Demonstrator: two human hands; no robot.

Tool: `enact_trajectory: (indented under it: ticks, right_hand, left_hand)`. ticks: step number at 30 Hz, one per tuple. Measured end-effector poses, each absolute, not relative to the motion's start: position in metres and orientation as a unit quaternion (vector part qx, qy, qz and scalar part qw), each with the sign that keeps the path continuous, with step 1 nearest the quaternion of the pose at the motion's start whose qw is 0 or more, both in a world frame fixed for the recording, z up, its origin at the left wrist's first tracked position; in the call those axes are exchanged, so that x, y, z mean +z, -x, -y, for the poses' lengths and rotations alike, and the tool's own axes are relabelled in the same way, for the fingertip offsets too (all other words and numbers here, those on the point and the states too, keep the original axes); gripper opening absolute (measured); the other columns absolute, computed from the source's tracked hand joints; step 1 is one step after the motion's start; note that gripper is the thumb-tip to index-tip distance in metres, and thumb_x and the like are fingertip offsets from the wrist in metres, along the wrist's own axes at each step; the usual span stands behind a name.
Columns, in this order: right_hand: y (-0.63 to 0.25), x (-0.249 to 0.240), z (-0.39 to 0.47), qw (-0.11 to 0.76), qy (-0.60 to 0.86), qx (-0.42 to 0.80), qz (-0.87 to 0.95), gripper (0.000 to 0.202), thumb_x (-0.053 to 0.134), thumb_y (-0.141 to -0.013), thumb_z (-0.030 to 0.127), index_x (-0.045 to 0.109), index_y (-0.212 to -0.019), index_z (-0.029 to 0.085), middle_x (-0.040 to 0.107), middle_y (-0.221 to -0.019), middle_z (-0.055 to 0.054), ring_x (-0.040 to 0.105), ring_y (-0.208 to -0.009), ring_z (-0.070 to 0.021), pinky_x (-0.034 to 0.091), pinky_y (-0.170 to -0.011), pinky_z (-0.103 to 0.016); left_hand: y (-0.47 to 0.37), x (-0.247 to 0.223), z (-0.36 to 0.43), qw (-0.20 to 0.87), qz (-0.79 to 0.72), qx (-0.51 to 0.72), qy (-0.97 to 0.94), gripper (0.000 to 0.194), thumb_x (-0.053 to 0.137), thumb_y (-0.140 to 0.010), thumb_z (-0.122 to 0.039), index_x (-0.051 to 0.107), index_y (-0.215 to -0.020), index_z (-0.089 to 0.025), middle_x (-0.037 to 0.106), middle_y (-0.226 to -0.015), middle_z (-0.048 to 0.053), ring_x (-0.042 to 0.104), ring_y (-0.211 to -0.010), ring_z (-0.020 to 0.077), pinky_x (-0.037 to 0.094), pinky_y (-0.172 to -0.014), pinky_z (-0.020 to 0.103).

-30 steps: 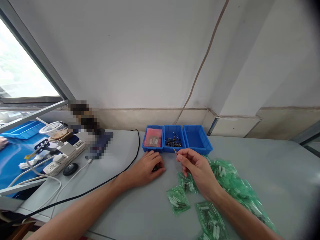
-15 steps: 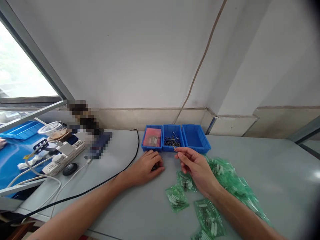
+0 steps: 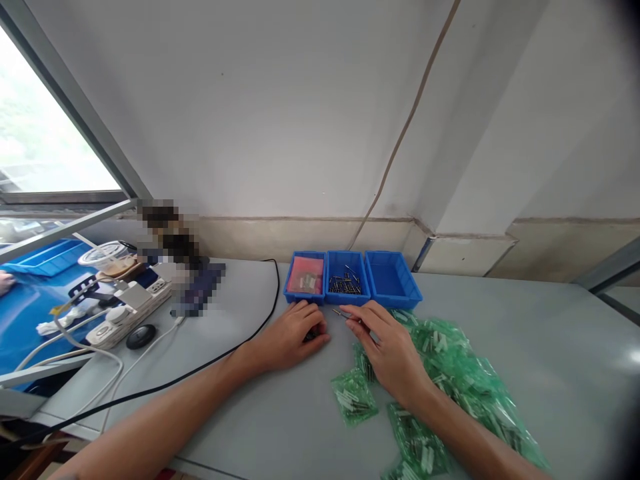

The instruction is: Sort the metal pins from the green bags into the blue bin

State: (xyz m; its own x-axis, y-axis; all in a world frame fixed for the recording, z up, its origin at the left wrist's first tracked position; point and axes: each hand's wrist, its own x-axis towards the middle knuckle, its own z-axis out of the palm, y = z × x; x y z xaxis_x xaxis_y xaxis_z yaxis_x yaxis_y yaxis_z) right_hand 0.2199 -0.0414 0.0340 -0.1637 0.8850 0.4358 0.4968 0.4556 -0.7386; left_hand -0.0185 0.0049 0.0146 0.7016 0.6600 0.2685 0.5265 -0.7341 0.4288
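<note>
From the head view, three blue bins stand side by side on the far part of the desk [image 3: 565,347]. The left bin [image 3: 304,299] holds a pink bag [image 3: 306,268] with a small pale patch on it. In the middle bin [image 3: 349,298] lie loose dark metal pins [image 3: 345,285], heaped at odd angles. The right bin [image 3: 396,302] shows its blue floor. The right hand [image 3: 387,343] pinches a slim metal pin [image 3: 340,312] between thumb and fingertips, just on the near side of the middle bin. The left hand [image 3: 295,337] rests on the desk near the left bin, fingers curled over a dark object [image 3: 311,335]; whether it grips this I cannot tell. A small green packet [image 3: 354,395] with slim pieces inside lies near, left of the right forearm. Right of that forearm spreads a heap of green bags [image 3: 480,387], also filled.
</note>
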Motion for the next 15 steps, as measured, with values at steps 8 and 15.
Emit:
enact_trajectory:
  ticks: [8,15]
  right_hand:
    - [-0.224,0.027,0.035,0.451,0.493,0.224,0.709,0.025,0.05,-0.109,0.037,0.073,-0.107,0.027,0.07,-0.103,-0.008,0.067,-0.097,-0.0269,0.054,-0.087,-0.039]
    - [-0.227,0.021,0.03,0.468,0.505,0.261,0.677,0.02,0.059,-0.105,0.041,0.072,-0.104,0.027,0.072,-0.101,-0.006,0.068,-0.092,-0.0253,0.055,-0.086,-0.04]
  left_hand:
    - [0.018,0.016,-0.004,0.16,-0.332,0.199,-0.908,0.016,0.06,-0.107,-0.034,0.057,-0.098,-0.021,0.062,-0.098,0.004,0.053,-0.092,0.0213,0.042,-0.085,0.034]
    - [0.018,0.017,-0.003,0.156,-0.333,0.2,-0.908,0.016,0.06,-0.107,-0.034,0.057,-0.099,-0.021,0.063,-0.099,0.005,0.054,-0.093,0.0218,0.043,-0.085,0.035]
